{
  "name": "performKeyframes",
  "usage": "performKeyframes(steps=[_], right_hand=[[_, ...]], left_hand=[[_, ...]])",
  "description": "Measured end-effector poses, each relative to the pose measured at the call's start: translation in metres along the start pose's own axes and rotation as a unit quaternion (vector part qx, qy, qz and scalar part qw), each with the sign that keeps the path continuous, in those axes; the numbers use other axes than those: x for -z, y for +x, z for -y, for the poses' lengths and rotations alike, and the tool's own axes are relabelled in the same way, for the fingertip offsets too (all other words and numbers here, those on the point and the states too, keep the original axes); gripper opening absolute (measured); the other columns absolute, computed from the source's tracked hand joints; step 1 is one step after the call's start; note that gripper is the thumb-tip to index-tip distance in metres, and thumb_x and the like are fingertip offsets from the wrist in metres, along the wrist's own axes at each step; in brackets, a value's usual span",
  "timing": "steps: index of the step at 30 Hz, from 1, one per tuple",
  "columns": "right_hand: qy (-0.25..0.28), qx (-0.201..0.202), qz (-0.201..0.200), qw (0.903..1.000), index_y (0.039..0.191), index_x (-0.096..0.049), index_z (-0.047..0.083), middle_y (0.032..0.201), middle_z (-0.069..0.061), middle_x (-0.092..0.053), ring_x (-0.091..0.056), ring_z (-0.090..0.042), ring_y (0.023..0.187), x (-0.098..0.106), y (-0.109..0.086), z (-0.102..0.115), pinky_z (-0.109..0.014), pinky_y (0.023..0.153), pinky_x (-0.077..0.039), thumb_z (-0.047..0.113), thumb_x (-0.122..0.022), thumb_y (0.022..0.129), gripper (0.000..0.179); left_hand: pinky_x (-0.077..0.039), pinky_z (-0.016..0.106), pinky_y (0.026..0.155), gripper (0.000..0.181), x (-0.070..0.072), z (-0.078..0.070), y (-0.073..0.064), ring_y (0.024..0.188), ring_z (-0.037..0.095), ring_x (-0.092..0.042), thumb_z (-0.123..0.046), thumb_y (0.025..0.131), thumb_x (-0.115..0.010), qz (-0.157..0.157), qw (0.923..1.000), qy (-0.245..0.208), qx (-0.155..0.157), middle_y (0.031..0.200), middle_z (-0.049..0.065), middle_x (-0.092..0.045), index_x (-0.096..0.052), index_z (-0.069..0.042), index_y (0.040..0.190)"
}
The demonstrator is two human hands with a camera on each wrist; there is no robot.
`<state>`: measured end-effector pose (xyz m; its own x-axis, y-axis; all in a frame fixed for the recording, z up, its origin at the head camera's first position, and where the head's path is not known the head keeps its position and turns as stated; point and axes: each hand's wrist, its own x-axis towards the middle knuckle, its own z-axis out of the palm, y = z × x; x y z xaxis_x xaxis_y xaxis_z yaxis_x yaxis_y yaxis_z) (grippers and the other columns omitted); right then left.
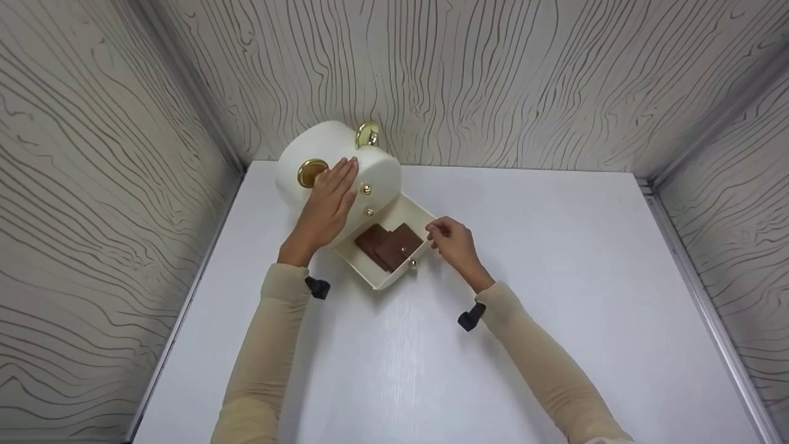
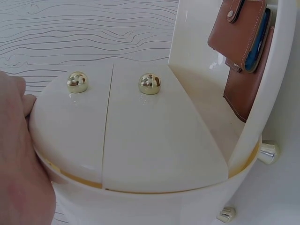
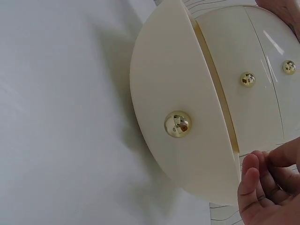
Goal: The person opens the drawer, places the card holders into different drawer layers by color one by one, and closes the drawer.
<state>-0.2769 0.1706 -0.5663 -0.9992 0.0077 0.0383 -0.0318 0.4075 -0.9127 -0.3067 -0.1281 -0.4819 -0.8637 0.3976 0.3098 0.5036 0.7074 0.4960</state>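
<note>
A white rounded storage box [image 1: 336,145] with gold knobs stands at the back left of the table. Its lowest drawer [image 1: 363,271] is pulled out towards the front right, and two brown leather wallets [image 1: 399,248] lie overlapping inside. My left hand [image 1: 323,209] rests on the box with its fingers straight. At the drawer's right corner, my right hand [image 1: 455,242] has curled fingers and pinches the rim. In the right wrist view, the fingers [image 3: 253,180] partly cover that corner. The left wrist view shows something blue inside the upper wallet [image 2: 239,33].
The white table [image 1: 524,296] extends to the right and in front of the box. Wood-patterned panels [image 1: 462,80] enclose the back and both sides. A gold ring-shaped handle [image 1: 368,134] sticks up from the box. One drawer knob [image 3: 177,124] juts out from the open drawer's front.
</note>
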Motion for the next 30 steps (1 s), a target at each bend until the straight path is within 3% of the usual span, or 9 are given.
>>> performKeyframes(steps=[9,19,25,30], right_hand=[[0.015,-0.027,0.0,0.9995,0.106,-0.074,0.0,0.085,-0.01,-0.073,-0.064,-0.013,0.065,0.007,-0.007,-0.011,-0.019,0.058,-0.051,0.014,-0.059,0.107,0.02],[-0.011,-0.071,0.018,0.9973,0.11,-0.072,0.003,0.091,-0.009,-0.072,-0.067,-0.019,0.075,0.006,-0.017,-0.026,-0.022,0.065,-0.051,0.019,-0.058,0.109,0.021],[-0.029,-0.079,0.04,0.9956,0.113,-0.071,0.004,0.095,-0.012,-0.075,-0.066,-0.016,0.071,0.0,-0.022,-0.035,-0.022,0.06,-0.049,0.022,-0.058,0.109,0.022],[-0.035,-0.081,0.073,0.9934,0.119,-0.069,0.003,0.101,-0.014,-0.076,-0.07,-0.023,0.075,-0.007,-0.027,-0.04,-0.023,0.054,-0.05,0.027,-0.059,0.11,0.027]], left_hand=[[-0.007,0.05,0.138,0.057,0.0,-0.001,0.0,0.167,0.025,-0.018,-0.033,0.118,-0.036,-0.007,1.0,-0.004,-0.006,0.178,0.004,-0.027,-0.026,-0.013,0.17],[-0.008,0.048,0.138,0.057,-0.002,0.001,-0.001,0.167,0.025,-0.018,-0.032,0.117,-0.035,-0.008,1.0,-0.001,-0.005,0.177,0.004,-0.028,-0.027,-0.012,0.17],[-0.007,0.048,0.138,0.057,-0.002,0.001,-0.001,0.167,0.025,-0.018,-0.033,0.118,-0.035,-0.006,1.0,-0.003,-0.002,0.177,0.004,-0.027,-0.027,-0.013,0.17],[-0.008,0.049,0.138,0.056,-0.002,0.0,-0.001,0.167,0.025,-0.019,-0.033,0.118,-0.035,-0.009,0.9999,-0.003,-0.003,0.177,0.004,-0.028,-0.028,-0.013,0.17]])
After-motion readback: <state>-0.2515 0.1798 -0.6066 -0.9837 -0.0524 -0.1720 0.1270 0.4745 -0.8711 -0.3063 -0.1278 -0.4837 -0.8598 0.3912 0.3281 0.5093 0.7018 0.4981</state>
